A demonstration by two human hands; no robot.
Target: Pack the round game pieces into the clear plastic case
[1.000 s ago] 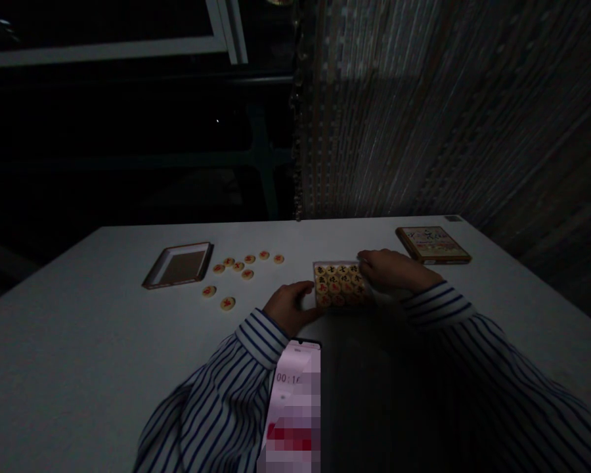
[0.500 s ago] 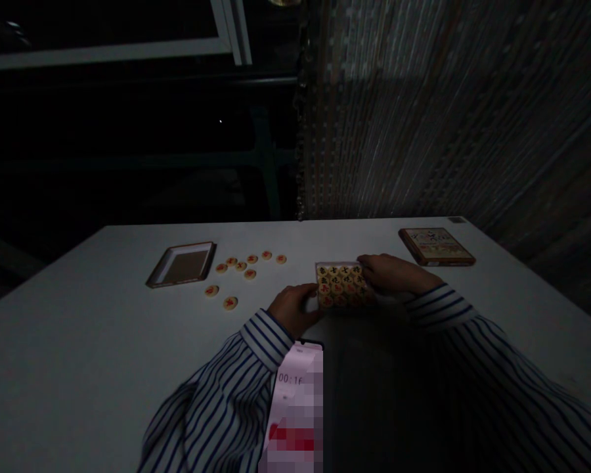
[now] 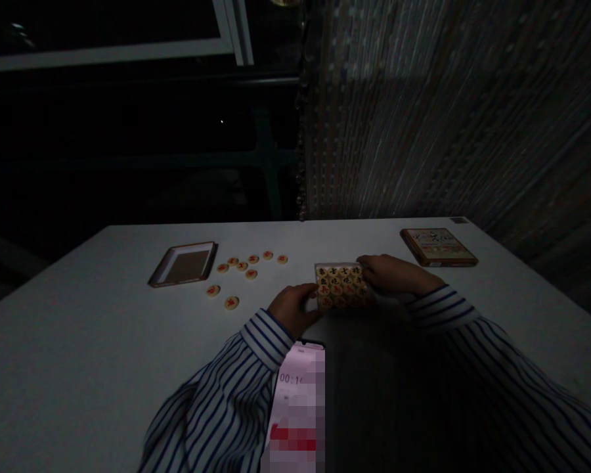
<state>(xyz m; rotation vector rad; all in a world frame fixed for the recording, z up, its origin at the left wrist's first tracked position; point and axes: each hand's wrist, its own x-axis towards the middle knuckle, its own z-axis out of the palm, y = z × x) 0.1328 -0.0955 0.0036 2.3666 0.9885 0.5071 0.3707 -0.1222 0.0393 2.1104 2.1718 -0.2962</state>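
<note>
A small clear case (image 3: pixel 343 286) packed with rows of round chess pieces, black characters in the back rows and red ones nearer me, is between my two hands. My left hand (image 3: pixel 295 309) grips its left edge, thumb and fingers at the near left corner. My right hand (image 3: pixel 391 272) holds its far right corner, with some fingers hidden. Loose round pieces with red characters lie to the left, one of them (image 3: pixel 231 303) nearest my left hand. An open shallow box (image 3: pixel 183 264) lies beyond them at the left.
A closed flat box with a printed cover (image 3: pixel 439 246) lies at the back right of the white table (image 3: pixel 128 348). A lit phone (image 3: pixel 295 394) showing a timer lies at the near edge, partly under my left sleeve. A bead curtain (image 3: pixel 398 118) hangs behind.
</note>
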